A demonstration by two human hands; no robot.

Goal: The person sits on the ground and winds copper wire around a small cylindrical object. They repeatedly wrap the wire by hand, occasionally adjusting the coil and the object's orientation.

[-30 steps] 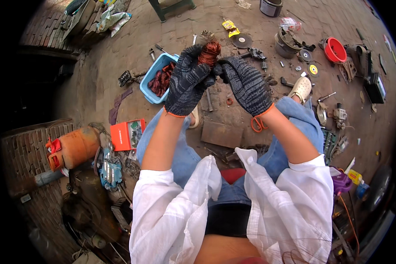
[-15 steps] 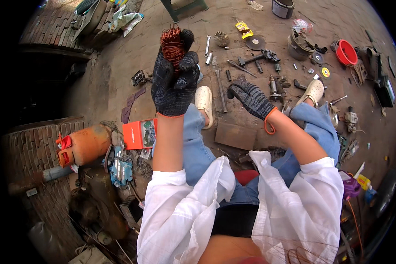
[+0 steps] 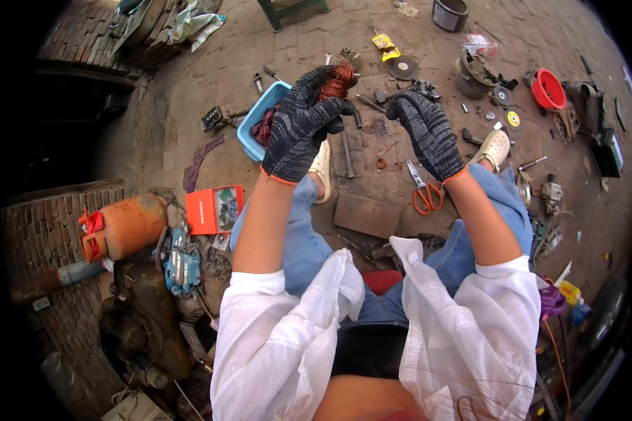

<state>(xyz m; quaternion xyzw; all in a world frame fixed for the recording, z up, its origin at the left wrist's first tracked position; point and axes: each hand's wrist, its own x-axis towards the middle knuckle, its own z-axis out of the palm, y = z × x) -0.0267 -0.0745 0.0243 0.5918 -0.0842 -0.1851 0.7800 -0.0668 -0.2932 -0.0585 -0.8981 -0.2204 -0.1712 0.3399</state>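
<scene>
Copper coil (image 3: 338, 81) is swinging right, now sitting just right of blue tub (image 3: 257, 112). Left hand (image 3: 295, 130) is curling round it; right hand (image 3: 428, 133) is rising closer, so coil's probably still getting two-handed handling. Right fingers are bunching, can't tell if pinching thin wire. Scissors (image 3: 420, 184) lying below-right of tub on brick floor (image 3: 218, 59); orange cylinder (image 3: 137, 221) resting lower-left.

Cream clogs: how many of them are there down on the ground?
2. The left clog is partly hidden behind the left hand; the right clog is to the right of the right hand. No others show.
</scene>
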